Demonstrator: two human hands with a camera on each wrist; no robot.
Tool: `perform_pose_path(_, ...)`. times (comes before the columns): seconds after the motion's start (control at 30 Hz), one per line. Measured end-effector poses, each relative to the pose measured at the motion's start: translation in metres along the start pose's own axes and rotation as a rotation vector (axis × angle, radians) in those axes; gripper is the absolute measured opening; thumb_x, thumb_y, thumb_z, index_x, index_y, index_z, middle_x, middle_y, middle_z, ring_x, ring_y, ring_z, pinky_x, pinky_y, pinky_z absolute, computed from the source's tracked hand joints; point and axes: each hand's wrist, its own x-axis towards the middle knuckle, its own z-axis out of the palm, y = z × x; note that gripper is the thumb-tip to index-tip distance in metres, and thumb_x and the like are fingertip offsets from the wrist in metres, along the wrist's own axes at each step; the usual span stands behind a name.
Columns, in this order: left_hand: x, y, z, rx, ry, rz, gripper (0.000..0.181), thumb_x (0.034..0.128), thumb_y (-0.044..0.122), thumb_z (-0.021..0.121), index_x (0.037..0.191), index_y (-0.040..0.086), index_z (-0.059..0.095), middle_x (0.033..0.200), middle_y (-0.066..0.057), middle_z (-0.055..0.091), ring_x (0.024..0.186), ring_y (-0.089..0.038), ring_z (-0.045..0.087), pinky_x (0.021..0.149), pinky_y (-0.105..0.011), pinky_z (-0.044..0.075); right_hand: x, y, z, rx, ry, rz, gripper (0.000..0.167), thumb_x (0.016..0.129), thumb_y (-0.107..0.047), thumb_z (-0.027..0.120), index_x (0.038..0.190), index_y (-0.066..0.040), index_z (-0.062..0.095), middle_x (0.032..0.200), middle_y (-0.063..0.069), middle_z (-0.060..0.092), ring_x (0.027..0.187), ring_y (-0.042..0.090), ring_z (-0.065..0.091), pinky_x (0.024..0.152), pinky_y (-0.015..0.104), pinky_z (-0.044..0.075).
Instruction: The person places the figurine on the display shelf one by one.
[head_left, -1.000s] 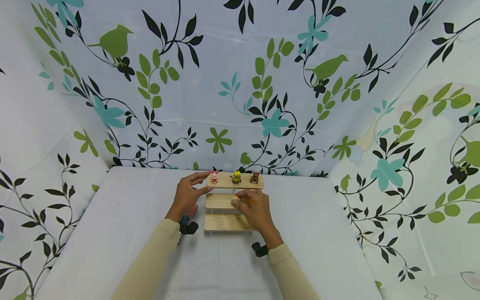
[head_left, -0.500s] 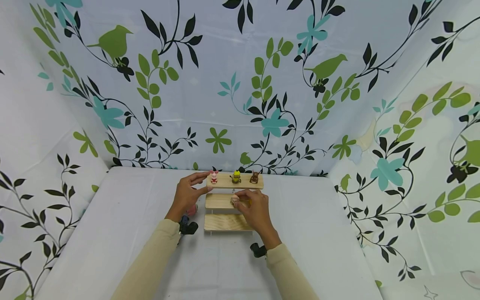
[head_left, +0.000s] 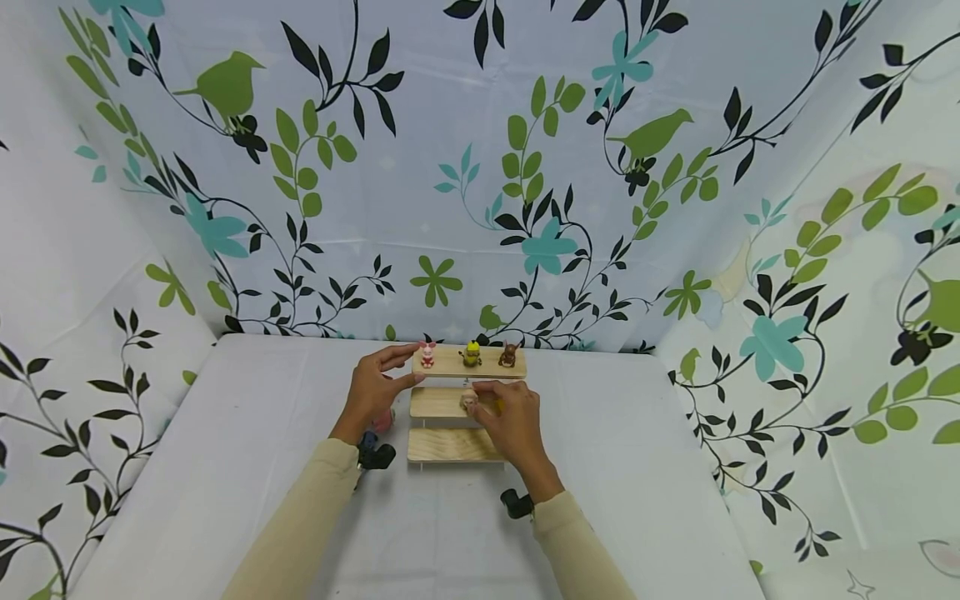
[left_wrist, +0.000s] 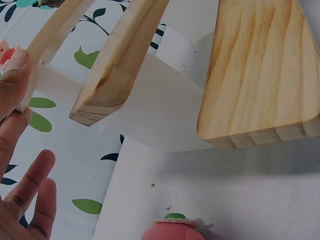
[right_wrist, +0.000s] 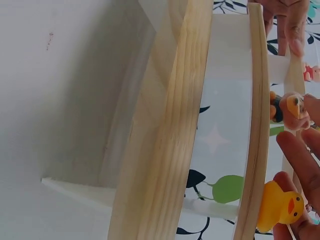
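A wooden three-tier display stand (head_left: 453,446) stands before me. My left hand (head_left: 377,390) grips the left end of its top tier (head_left: 489,368) between thumb and fingers, its other fingers spread. My right hand (head_left: 516,417) pinches a small tan-headed figurine (right_wrist: 291,111) with a dark body at the middle tier (head_left: 435,403); the fingers partly cover it. A yellow rubber duck (right_wrist: 278,206) stands on that same tier, close to the right fingers. On the top tier are a pink pig figurine (head_left: 427,357), a yellow-green figurine (head_left: 471,355) and a brown figurine (head_left: 507,357).
A round pink object with a green top (left_wrist: 172,231) lies on the white-covered table (head_left: 270,450), left of the stand and partly hidden by the left wrist. Behind the table hangs a patterned cloth (head_left: 345,217) with leaves and birds.
The small figurine in my right hand has turned, and more of its pale head shows above the middle tier. My left hand stays on the top tier.
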Motion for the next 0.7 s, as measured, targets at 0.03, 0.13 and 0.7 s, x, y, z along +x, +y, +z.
perform_pose_path(0.03,0.000,0.000,0.000,0.002,0.000,0.002,0.052,0.0883,0.032,0.089,0.137,0.034,0.071,0.136,-0.001,0.073,0.136,-0.021,0.060,0.101,-0.052,0.049,-0.001,0.000,-0.001,0.008,0.010,-0.002,0.031,0.089,-0.026,0.088,0.118,-0.019,0.080,0.109,-0.005,0.081,0.099,0.019,0.058,0.104,0.053,0.036)
perform_pose_path(0.13,0.000,0.000,0.000,0.008,-0.001,0.008,0.051,0.0886,0.033,0.088,0.137,0.034,0.071,0.137,-0.001,0.072,0.137,-0.022,0.060,0.101,-0.052,0.049,-0.003,0.002,-0.003,0.030,0.049,-0.010,0.032,0.088,-0.026,0.089,0.118,-0.017,0.081,0.109,-0.006,0.081,0.098,0.022,0.058,0.100,0.052,0.036)
perform_pose_path(0.7,0.000,0.002,0.000,0.005,0.000,-0.011,0.052,0.0887,0.030,0.088,0.138,0.033,0.071,0.136,-0.001,0.073,0.137,-0.021,0.059,0.100,-0.049,0.048,-0.012,0.013,-0.018,0.051,0.168,0.070,0.038,0.083,-0.025,0.094,0.119,-0.024,0.081,0.117,-0.004,0.078,0.107,0.019,0.057,0.101,0.048,0.036)
